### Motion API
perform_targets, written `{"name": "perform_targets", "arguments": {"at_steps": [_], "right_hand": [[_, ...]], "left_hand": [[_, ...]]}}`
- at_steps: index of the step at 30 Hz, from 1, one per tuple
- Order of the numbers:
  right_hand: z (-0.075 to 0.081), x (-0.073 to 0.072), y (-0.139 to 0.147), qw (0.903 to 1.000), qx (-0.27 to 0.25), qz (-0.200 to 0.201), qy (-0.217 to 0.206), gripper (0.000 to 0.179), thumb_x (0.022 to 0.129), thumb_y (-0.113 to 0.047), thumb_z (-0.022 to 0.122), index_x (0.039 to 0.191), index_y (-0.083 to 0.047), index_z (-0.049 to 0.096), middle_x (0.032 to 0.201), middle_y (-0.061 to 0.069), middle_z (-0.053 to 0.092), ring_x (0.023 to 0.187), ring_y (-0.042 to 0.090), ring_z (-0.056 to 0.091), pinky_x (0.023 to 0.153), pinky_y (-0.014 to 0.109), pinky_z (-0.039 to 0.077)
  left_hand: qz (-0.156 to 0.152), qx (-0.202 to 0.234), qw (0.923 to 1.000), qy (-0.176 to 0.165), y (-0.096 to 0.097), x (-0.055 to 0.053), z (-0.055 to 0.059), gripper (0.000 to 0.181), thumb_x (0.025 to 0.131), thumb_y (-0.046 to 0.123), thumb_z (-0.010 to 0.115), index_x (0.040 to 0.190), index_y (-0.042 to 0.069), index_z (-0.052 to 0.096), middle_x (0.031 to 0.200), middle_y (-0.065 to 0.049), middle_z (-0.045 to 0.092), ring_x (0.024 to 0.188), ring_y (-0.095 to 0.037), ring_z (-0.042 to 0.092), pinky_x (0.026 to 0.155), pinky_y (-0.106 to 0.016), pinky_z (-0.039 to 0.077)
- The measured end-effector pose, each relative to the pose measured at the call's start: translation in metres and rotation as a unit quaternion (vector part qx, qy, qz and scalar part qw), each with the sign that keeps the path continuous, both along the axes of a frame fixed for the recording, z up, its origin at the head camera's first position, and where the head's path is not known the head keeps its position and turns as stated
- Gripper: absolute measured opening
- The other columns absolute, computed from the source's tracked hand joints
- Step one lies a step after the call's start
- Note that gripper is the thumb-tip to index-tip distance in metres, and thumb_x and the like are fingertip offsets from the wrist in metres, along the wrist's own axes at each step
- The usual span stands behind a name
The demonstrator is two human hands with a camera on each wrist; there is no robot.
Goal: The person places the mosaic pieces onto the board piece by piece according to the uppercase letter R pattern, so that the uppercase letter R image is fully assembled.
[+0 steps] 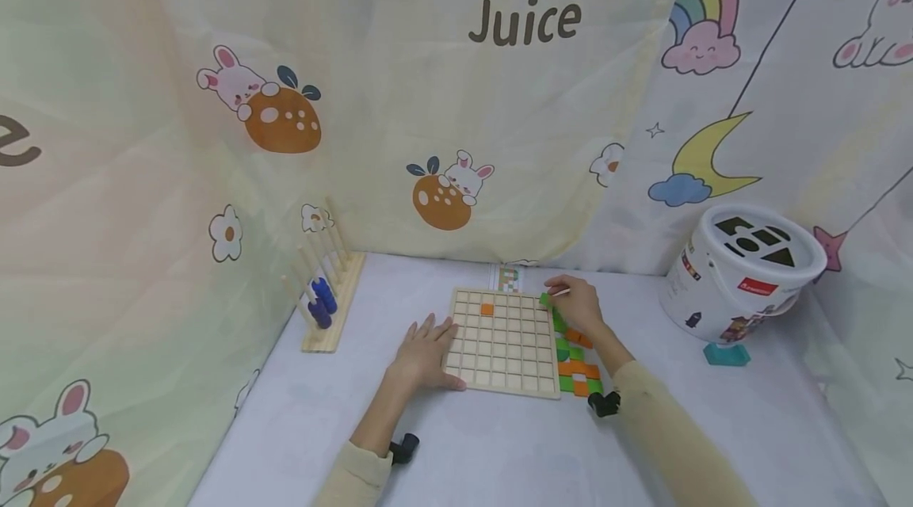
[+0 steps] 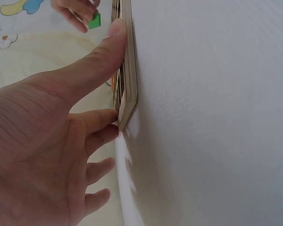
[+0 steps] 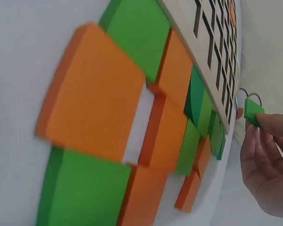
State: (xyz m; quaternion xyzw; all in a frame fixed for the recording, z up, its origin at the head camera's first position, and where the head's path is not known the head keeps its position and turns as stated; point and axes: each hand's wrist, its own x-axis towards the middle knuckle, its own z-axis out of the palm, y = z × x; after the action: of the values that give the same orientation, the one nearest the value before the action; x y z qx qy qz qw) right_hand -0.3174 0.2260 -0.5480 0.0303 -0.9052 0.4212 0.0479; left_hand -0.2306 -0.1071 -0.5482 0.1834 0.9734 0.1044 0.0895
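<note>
A wooden grid board [image 1: 508,391] lies flat on the white-covered table, with one orange tile [image 1: 487,309] in a cell near its far edge. My left hand [image 1: 422,352] rests at the board's left side, fingers spread; in the left wrist view the thumb [image 2: 101,59] lies along the board's edge. Over by the far right corner, my right hand [image 1: 581,307] pinches a green square tile [image 3: 253,113] between thumb and fingers. Green and orange tiles [image 1: 579,370] lie in a loose group along the board's right side, several of them touching.
Behind the board is a small pattern card [image 1: 509,279]. A wooden peg stand [image 1: 324,341] with blue pieces is at the left. At the right stands a white bucket [image 1: 713,285] with a shape-hole lid, and a teal block [image 1: 727,355] lies in front. Printed cloth hangs behind.
</note>
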Motion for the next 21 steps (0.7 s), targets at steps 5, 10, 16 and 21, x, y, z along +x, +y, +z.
{"name": "perform_targets", "arguments": {"at_steps": [5, 10, 16, 21], "right_hand": [[-0.002, 0.0, -0.016, 0.9999, -0.003, 0.011, 0.009, 0.031, 0.094, -0.001, 0.069, 0.124, -0.002, 0.073, 0.105, 0.014, 0.075, 0.091, 0.031, 0.075, 0.068, 0.038, 0.061], [-0.006, -0.003, -0.03, 0.9996, -0.012, 0.025, 0.005, 0.03, 0.093, -0.002, 0.073, 0.123, -0.002, 0.073, 0.104, 0.013, 0.074, 0.088, 0.028, 0.075, 0.064, 0.035, 0.06], [-0.01, -0.003, -0.043, 0.9988, -0.022, 0.043, -0.004, 0.029, 0.093, -0.003, 0.074, 0.122, -0.003, 0.074, 0.104, 0.011, 0.074, 0.089, 0.026, 0.074, 0.065, 0.033, 0.06], [-0.012, -0.004, -0.05, 0.9978, -0.027, 0.058, -0.015, 0.029, 0.094, -0.002, 0.071, 0.123, -0.004, 0.073, 0.106, 0.01, 0.074, 0.093, 0.026, 0.074, 0.065, 0.031, 0.059]], "left_hand": [[0.0, -0.003, 1.0, 0.0, -0.001, 0.0, -0.002, 0.119, 0.067, 0.068, 0.087, 0.161, 0.011, 0.041, 0.169, -0.008, 0.034, 0.158, -0.039, 0.02, 0.128, -0.06, 0.016], [-0.001, 0.0, 1.0, 0.001, -0.001, -0.001, -0.004, 0.12, 0.067, 0.069, 0.087, 0.161, 0.011, 0.041, 0.169, -0.008, 0.034, 0.158, -0.04, 0.021, 0.128, -0.06, 0.017], [0.0, 0.005, 1.0, 0.002, -0.001, -0.001, -0.003, 0.119, 0.067, 0.068, 0.087, 0.16, 0.01, 0.042, 0.169, -0.009, 0.034, 0.158, -0.04, 0.021, 0.128, -0.06, 0.017], [-0.002, -0.002, 1.0, 0.002, -0.002, 0.0, -0.001, 0.119, 0.068, 0.068, 0.087, 0.161, 0.011, 0.04, 0.169, -0.008, 0.033, 0.158, -0.039, 0.02, 0.128, -0.06, 0.016]]}}
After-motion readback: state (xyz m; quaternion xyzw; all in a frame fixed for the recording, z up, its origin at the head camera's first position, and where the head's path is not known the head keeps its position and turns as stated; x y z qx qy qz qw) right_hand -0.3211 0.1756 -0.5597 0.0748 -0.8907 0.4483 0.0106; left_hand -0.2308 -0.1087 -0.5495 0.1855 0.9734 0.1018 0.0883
